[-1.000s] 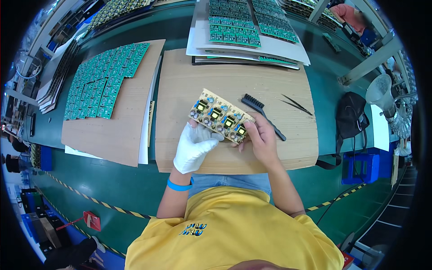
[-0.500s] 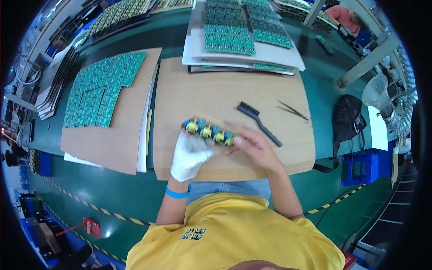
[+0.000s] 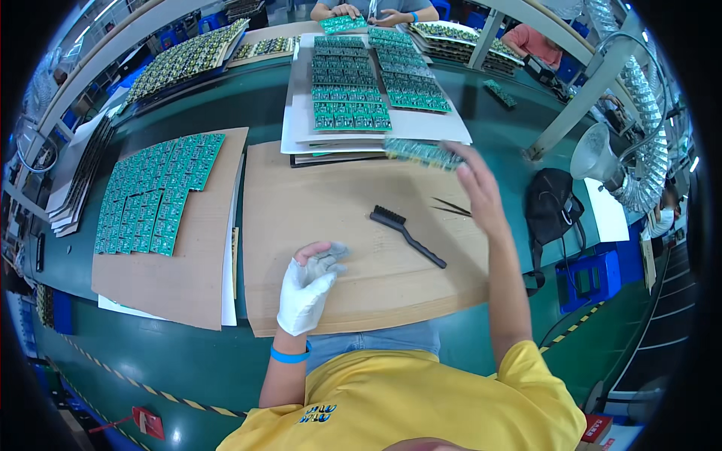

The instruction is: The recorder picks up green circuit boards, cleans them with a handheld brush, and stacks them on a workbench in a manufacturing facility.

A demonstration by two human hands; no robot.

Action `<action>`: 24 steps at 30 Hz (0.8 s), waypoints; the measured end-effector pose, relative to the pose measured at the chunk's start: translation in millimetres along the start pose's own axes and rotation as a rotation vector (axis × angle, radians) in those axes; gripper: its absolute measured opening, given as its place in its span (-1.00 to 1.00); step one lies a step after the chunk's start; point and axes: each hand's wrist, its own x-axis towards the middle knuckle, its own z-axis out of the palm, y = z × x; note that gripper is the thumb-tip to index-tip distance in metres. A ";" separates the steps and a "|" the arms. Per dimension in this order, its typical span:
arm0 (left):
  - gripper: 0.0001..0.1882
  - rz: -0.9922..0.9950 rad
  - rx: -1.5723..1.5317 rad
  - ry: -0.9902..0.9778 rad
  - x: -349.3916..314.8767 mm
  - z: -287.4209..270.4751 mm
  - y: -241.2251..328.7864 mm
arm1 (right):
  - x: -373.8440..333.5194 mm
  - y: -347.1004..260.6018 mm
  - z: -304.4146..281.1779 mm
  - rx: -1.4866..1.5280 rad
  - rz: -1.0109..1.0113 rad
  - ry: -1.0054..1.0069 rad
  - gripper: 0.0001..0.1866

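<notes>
My right hand, bare, is closed on one end of a green circuit board. It holds the board up in front of the stack of white sheets, which bears rows of similar boards. My left hand, in a white glove with a fingertip bare, is empty above the cardboard, its fingers apart and curved. Between my hands a black brush lies on the cardboard. Dark tweezers lie near my right forearm.
On the left, more green boards cover part of another cardboard sheet. Across the table a person's hands hold a board. A lamp-shaped extraction hood, a metal post and a black backpack stand on the right.
My right hand has carried the board away from my left hand, forward and to the right. My left hand has let go of it. The view has shifted, bringing the person opposite into sight.
</notes>
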 end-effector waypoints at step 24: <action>-0.66 0.285 0.878 0.169 -16.5 7.3 -5.7 | 59.5 161.1 -57.5 -0.295 0.153 0.283 -0.55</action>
